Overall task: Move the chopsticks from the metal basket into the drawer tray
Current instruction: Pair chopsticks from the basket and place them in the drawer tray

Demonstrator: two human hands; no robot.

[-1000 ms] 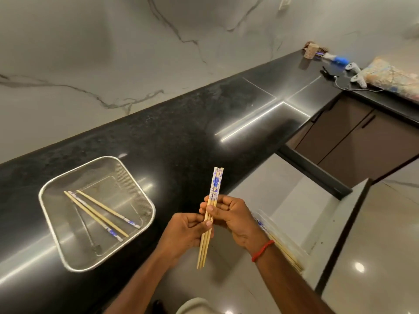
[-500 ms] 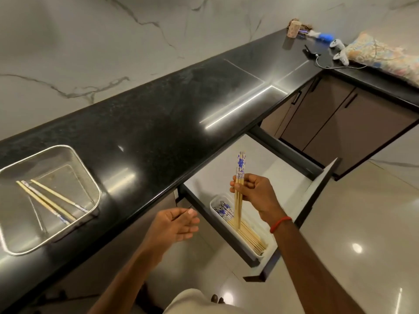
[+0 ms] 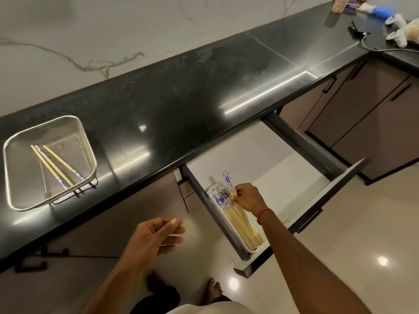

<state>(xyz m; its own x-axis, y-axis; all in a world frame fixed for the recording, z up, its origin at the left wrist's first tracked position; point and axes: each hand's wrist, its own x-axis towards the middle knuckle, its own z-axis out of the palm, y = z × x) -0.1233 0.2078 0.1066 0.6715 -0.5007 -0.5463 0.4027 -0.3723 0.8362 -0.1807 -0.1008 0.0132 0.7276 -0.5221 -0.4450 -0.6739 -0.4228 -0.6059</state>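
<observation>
A square metal mesh basket (image 3: 13,168) stands on the black counter at the left, with a few wooden chopsticks (image 3: 54,165) lying in it. Below the counter, an open drawer (image 3: 281,177) holds a white tray (image 3: 214,192) with several chopsticks (image 3: 243,225) with blue-patterned tops. My right hand (image 3: 248,197) is over the tray and grips a small bundle of chopsticks (image 3: 227,181), their patterned tops sticking up past my fingers. My left hand (image 3: 156,236) hovers in front of the cabinet, fingers loosely curled, holding nothing.
The drawer's dark front panel (image 3: 326,200) juts out over the glossy floor. Brown cabinet doors (image 3: 371,114) line the right. Game controllers (image 3: 395,30), a cable and a patterned cloth lie at the counter's far right corner. My feet (image 3: 213,288) are below.
My right hand has lowered the bundle of chopsticks from upright above the drawer down onto the tray. My left hand let go of the bundle and stays off to the side.
</observation>
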